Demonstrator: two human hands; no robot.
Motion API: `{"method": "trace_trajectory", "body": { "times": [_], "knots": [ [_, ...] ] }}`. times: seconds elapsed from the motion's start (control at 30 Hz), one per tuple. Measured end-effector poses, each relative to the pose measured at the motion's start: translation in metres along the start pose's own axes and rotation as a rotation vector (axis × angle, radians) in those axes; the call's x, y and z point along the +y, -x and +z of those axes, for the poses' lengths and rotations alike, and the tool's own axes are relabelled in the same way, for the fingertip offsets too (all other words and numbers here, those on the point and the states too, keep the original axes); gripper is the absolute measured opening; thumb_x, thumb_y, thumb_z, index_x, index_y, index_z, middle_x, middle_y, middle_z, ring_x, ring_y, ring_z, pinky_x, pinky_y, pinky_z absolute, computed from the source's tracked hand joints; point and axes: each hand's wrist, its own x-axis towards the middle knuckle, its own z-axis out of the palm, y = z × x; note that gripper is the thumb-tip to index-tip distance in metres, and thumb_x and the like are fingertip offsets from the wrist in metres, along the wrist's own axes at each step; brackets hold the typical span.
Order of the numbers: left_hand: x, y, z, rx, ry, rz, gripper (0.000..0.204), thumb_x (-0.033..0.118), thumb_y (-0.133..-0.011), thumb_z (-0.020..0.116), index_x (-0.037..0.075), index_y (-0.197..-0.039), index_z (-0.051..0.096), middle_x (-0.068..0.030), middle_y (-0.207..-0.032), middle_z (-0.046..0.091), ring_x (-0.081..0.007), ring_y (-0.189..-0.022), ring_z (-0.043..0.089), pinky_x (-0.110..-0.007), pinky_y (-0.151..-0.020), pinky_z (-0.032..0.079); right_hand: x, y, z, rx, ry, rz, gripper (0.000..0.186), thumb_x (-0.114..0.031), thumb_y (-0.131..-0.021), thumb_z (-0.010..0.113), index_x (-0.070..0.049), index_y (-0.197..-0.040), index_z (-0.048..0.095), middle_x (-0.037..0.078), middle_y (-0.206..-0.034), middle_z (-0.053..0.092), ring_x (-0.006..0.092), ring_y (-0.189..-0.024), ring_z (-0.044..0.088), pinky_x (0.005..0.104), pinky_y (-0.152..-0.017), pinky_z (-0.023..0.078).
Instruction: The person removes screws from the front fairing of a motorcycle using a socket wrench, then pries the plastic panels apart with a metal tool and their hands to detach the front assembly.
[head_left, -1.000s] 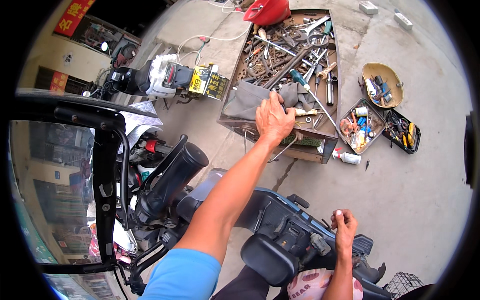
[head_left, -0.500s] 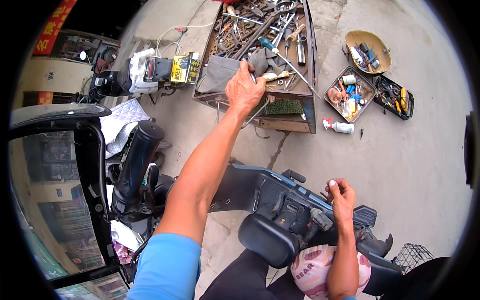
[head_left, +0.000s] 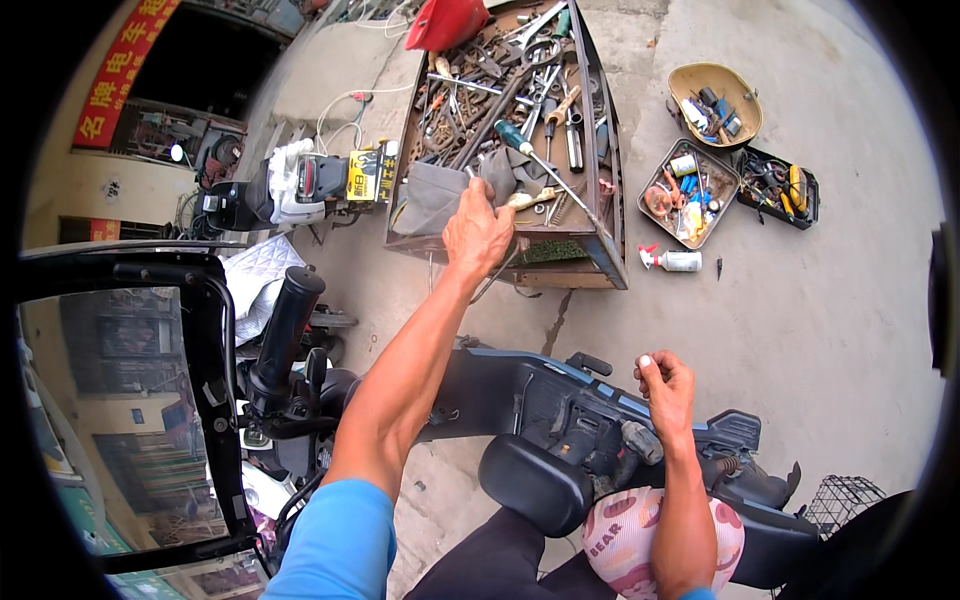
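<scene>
My left hand (head_left: 477, 232) reaches over the near edge of a metal tool cart (head_left: 612, 245). Its fingers are closed, and a short metal piece (head_left: 470, 172) sticks out past them. What kind of tool that is, I cannot make out. Under and beside the hand lie a grey cloth (head_left: 425, 200) and a screwdriver with a green handle (head_left: 540, 155). My right hand (head_left: 668, 398) is held above the scooter (head_left: 520, 385), thumb against curled fingers. Whatever it may hold is hidden. Below that hand, a dirty grey motor-like part (head_left: 641, 442) sits in the scooter's opened body.
Loose tools and a red container (head_left: 445, 22) fill the cart. On the ground to the right stand a tan bowl (head_left: 752, 98), a metal tray (head_left: 735, 190), a black toolbox (head_left: 815, 205) and a spray bottle (head_left: 682, 261). A handlebar grip (head_left: 290, 305) and windshield frame (head_left: 232, 400) rise at left.
My view has shifted, bringing more of the red container into sight. My left hand has turned slightly, and the metal piece now points forward from its fingers. My right hand stays curled.
</scene>
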Motion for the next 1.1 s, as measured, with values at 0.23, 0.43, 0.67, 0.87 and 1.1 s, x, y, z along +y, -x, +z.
{"method": "trace_trajectory", "body": {
  "times": [0.23,0.43,0.67,0.87,1.1],
  "knots": [
    [0.047,0.011,-0.029,-0.047,-0.305,0.16,0.03,0.029,-0.095,0.064,0.007,-0.113,0.057,-0.0202,-0.109,0.065,-0.044,-0.102,0.066,-0.057,-0.086,0.052,-0.031,0.0,0.004,0.025,-0.032,0.057,0.024,-0.021,-0.103,0.071,0.002,-0.099,0.069,0.002,-0.08,0.067,0.008,-0.07,0.057,0.0262,-0.063,0.047],
    [0.108,-0.082,-0.031,0.288,-0.165,0.585,0.02,0.014,-0.093,0.066,0.001,-0.108,0.065,-0.0174,-0.109,0.063,-0.0353,-0.108,0.062,-0.048,-0.094,0.05,-0.035,-0.009,-0.005,0.048,-0.021,0.063,0.023,-0.019,-0.103,0.072,0.003,-0.1,0.07,0.001,-0.08,0.066,0.0072,-0.071,0.055,0.026,-0.064,0.045],
    [0.131,-0.234,0.029,0.111,0.389,0.415,0.036,0.006,-0.1,0.05,-0.003,-0.134,0.059,-0.0257,-0.13,0.071,-0.04,-0.125,0.066,-0.044,-0.11,0.049,-0.02,-0.006,-0.004,0.055,0.048,0.095,0.022,-0.019,-0.102,0.071,0.002,-0.097,0.069,0.003,-0.079,0.068,0.0087,-0.069,0.058,0.0276,-0.063,0.046],
    [0.135,-0.318,0.076,0.013,0.318,0.441,0.042,0.004,-0.104,0.041,-0.005,-0.143,0.053,-0.0137,-0.132,0.076,-0.0216,-0.096,0.071,-0.033,-0.09,0.055,-0.012,-0.011,-0.002,0.052,0.086,0.171,0.02,-0.016,-0.1,0.071,0.003,-0.097,0.07,0.002,-0.079,0.067,0.0087,-0.071,0.059,0.0273,-0.064,0.047],
    [0.141,-0.368,0.121,-0.064,0.029,0.279,0.049,0.03,-0.102,0.053,0.014,-0.149,0.055,-0.0272,-0.133,0.067,-0.0446,-0.132,0.059,-0.055,-0.111,0.048,-0.016,-0.012,-0.007,0.072,0.103,0.271,0.019,-0.015,-0.099,0.073,0.003,-0.096,0.069,0.0,-0.075,0.063,0.0068,-0.07,0.056,0.0272,-0.063,0.046]
  ]
}}
